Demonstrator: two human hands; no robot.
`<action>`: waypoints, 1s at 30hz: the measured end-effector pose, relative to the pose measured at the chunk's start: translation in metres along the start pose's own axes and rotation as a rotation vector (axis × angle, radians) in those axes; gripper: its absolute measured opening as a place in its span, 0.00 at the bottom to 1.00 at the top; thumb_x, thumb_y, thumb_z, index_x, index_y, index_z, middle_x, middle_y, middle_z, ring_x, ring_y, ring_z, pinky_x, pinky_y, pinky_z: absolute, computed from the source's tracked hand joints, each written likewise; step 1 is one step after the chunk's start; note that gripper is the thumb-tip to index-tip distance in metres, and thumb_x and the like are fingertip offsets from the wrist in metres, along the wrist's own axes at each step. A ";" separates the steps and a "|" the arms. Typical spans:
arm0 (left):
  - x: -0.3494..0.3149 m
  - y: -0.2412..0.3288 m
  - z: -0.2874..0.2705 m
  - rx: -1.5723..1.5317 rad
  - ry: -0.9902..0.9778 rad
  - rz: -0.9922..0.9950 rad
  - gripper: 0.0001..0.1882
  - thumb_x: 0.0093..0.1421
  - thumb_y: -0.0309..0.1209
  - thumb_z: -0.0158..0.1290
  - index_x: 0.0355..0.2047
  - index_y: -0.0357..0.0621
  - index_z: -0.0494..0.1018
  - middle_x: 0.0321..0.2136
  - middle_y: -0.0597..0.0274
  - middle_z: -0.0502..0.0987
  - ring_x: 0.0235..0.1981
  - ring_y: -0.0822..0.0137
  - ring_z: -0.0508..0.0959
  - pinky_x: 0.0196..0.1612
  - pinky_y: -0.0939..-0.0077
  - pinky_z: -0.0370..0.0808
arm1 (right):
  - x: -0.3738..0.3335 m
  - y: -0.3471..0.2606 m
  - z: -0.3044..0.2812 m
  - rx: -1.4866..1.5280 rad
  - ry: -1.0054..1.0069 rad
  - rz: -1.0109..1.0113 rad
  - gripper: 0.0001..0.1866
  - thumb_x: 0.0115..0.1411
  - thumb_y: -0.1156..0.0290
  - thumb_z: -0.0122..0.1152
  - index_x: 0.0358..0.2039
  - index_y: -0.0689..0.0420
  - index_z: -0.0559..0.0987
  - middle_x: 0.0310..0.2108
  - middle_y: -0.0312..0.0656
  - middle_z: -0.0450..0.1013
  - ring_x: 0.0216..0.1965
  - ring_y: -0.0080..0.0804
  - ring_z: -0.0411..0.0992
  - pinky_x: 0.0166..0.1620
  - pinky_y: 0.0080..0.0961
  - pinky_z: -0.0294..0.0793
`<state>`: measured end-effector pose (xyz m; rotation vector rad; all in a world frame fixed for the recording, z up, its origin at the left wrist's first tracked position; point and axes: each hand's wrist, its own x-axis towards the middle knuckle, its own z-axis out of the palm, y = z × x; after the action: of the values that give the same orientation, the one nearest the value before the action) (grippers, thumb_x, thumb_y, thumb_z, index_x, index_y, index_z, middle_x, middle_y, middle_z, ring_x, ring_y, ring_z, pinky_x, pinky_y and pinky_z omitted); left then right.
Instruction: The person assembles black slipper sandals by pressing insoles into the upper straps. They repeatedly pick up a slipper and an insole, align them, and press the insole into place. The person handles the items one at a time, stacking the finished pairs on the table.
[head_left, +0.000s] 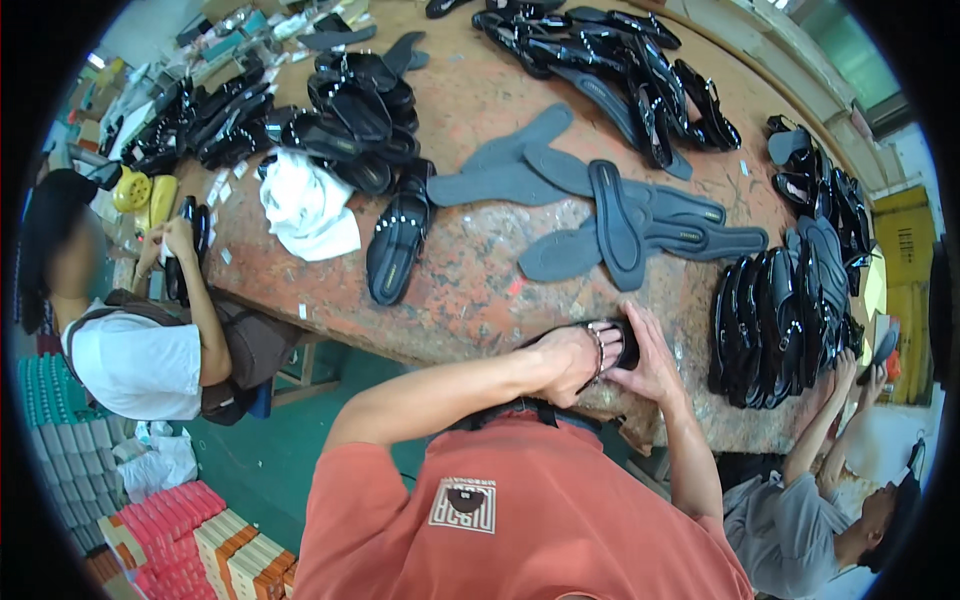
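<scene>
At the table's near edge both hands are on a black sandal [629,346]. The fingers of my left hand [572,362] reach into it, under what looks like a studded strap, and press on its footbed. My right hand [650,360] braces the sandal's right side, thumb low and fingers stretched along it. Much of the sandal is hidden by the hands. Beyond them lie several dark grey insoles [560,254], one insole [616,225] across the others. A black sandal with a studded strap [392,262] rests on the tabletop to the left.
Piles of black sandals stand at far left [350,115], far centre [610,50] and right [770,325] of the worn table [440,325]. A white cloth [308,215] is bunched at left. One co-worker [140,350] sits left, another [800,520] right. Stacked pink items [175,535] stand lower left.
</scene>
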<state>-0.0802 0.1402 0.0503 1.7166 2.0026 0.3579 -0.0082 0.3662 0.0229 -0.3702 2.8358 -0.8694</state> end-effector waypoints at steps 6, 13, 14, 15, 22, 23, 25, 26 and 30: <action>-0.005 -0.007 0.013 -0.147 0.064 -0.040 0.49 0.42 0.34 0.66 0.66 0.23 0.67 0.70 0.39 0.69 0.75 0.48 0.65 0.78 0.59 0.60 | 0.001 -0.002 0.001 0.031 -0.001 0.046 0.70 0.36 0.60 0.90 0.79 0.56 0.59 0.75 0.55 0.62 0.78 0.58 0.55 0.79 0.51 0.56; -0.087 0.007 0.032 -0.170 0.627 -0.392 0.42 0.51 0.33 0.71 0.66 0.35 0.68 0.61 0.41 0.76 0.69 0.45 0.71 0.72 0.53 0.70 | 0.000 -0.014 -0.005 0.122 0.094 -0.001 0.61 0.39 0.53 0.88 0.73 0.56 0.69 0.73 0.53 0.66 0.77 0.55 0.59 0.80 0.54 0.53; -0.102 0.010 0.025 -0.310 0.659 -0.554 0.43 0.52 0.33 0.72 0.67 0.38 0.67 0.61 0.40 0.76 0.69 0.45 0.72 0.70 0.51 0.72 | -0.001 -0.014 -0.003 0.023 0.102 -0.101 0.54 0.41 0.55 0.88 0.69 0.55 0.74 0.72 0.51 0.68 0.76 0.54 0.61 0.79 0.56 0.54; -0.109 0.003 0.011 -0.569 0.683 -0.617 0.46 0.51 0.31 0.75 0.68 0.45 0.66 0.63 0.42 0.74 0.68 0.44 0.73 0.66 0.50 0.75 | -0.006 -0.009 -0.006 -0.087 0.090 -0.205 0.47 0.43 0.56 0.87 0.64 0.54 0.78 0.70 0.49 0.70 0.75 0.52 0.62 0.78 0.58 0.54; -0.054 0.010 -0.078 -0.572 0.822 0.116 0.38 0.57 0.22 0.65 0.69 0.48 0.69 0.71 0.51 0.66 0.69 0.45 0.71 0.69 0.55 0.73 | 0.002 -0.055 -0.073 -0.613 -0.252 -0.204 0.30 0.55 0.44 0.76 0.57 0.40 0.86 0.57 0.40 0.81 0.68 0.45 0.69 0.72 0.66 0.55; -0.041 0.012 -0.077 -0.508 0.829 0.164 0.38 0.58 0.22 0.65 0.69 0.48 0.69 0.70 0.50 0.67 0.69 0.44 0.71 0.68 0.55 0.73 | 0.002 -0.054 -0.079 -0.630 -0.312 -0.235 0.33 0.54 0.47 0.78 0.60 0.40 0.84 0.61 0.41 0.78 0.71 0.47 0.66 0.73 0.65 0.53; -0.022 0.018 -0.081 -0.449 0.824 0.260 0.38 0.58 0.21 0.65 0.69 0.48 0.69 0.67 0.48 0.68 0.68 0.43 0.71 0.68 0.56 0.73 | -0.002 -0.048 -0.085 -0.494 -0.456 -0.214 0.39 0.49 0.56 0.80 0.64 0.42 0.80 0.71 0.44 0.69 0.75 0.52 0.59 0.77 0.61 0.50; -0.015 0.022 -0.085 -0.456 0.811 0.299 0.37 0.58 0.21 0.65 0.69 0.47 0.69 0.66 0.48 0.68 0.67 0.43 0.71 0.68 0.56 0.73 | 0.002 -0.045 -0.084 -0.322 -0.534 -0.180 0.36 0.47 0.57 0.81 0.60 0.45 0.83 0.71 0.44 0.68 0.77 0.53 0.55 0.77 0.61 0.48; -0.048 0.025 -0.082 -0.539 0.729 0.181 0.38 0.56 0.20 0.66 0.69 0.49 0.70 0.61 0.48 0.67 0.64 0.43 0.73 0.67 0.57 0.74 | 0.005 -0.058 -0.070 -0.680 -0.623 -0.178 0.23 0.55 0.54 0.75 0.52 0.44 0.88 0.56 0.43 0.81 0.59 0.49 0.77 0.73 0.61 0.60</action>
<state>-0.0958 0.1062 0.1415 1.5214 1.9103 1.6126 -0.0169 0.3555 0.1129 -0.8099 2.4186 0.2189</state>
